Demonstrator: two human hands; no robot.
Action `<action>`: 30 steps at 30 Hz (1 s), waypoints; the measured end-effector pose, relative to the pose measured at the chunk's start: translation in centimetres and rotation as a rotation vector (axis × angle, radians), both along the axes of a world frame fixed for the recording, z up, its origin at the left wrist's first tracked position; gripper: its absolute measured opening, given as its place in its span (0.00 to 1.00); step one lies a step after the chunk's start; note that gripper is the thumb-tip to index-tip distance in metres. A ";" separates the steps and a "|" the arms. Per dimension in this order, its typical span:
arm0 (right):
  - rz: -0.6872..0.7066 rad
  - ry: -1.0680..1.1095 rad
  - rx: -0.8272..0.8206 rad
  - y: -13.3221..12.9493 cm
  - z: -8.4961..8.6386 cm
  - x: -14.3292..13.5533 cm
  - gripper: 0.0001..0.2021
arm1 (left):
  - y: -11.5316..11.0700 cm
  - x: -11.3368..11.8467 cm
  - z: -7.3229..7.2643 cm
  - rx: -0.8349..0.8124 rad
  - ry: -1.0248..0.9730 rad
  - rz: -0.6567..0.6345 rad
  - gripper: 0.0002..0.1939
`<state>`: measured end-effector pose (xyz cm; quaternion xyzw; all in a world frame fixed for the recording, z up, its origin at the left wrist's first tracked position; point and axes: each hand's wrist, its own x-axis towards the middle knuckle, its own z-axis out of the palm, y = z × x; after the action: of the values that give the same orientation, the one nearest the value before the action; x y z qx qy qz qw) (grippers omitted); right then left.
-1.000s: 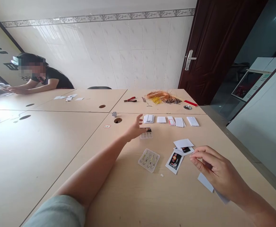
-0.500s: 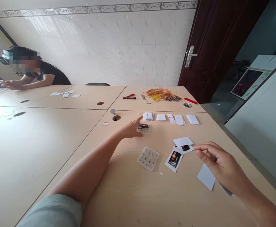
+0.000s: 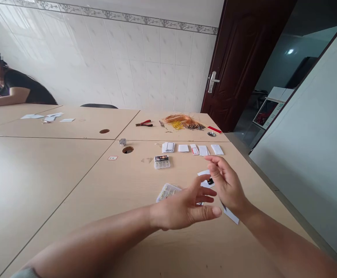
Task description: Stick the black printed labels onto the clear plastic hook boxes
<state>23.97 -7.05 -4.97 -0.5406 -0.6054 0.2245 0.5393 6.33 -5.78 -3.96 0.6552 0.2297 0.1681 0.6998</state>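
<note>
My left hand (image 3: 190,206) hovers over the table with fingers spread and nothing in it. It partly covers a clear plastic box of fishing hooks (image 3: 166,190). My right hand (image 3: 229,185) is beside it to the right, its fingers loosely bent, with no object visible in them. Behind the hands lie white cards with black printed labels (image 3: 210,181), mostly hidden. A white card (image 3: 231,217) shows below my right hand. Farther back sits another clear box (image 3: 162,163) with a black label card at its top.
A row of white card stacks (image 3: 183,148) crosses the table behind the boxes. Beyond are red-handled pliers (image 3: 144,123), a bundle of orange line with hooks (image 3: 182,120) and a round metal piece (image 3: 211,134). Cable hole (image 3: 128,150) at left; a person (image 3: 21,87) sits far left.
My left hand has left the labelled box and come back toward me, near my right hand. My right hand has moved left over the cards. The view has turned right.
</note>
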 end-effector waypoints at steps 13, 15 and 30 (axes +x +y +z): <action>0.085 0.244 0.210 2.0 2.2 -4.4 0.22 | 0.5 -0.6 1.7 -0.074 -0.178 0.277 0.39; 0.113 0.275 0.170 2.0 2.5 -3.8 0.20 | 0.6 -0.7 1.8 -0.045 -0.196 0.307 0.32; 0.422 0.273 -0.164 0.1 7.5 1.0 0.12 | 1.5 -2.6 4.2 0.128 -0.314 0.472 0.13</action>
<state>24.92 -6.97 2.48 -0.4089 -0.6063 0.4511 0.5115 3.73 -4.28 0.23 0.5923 0.2535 0.4398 0.6257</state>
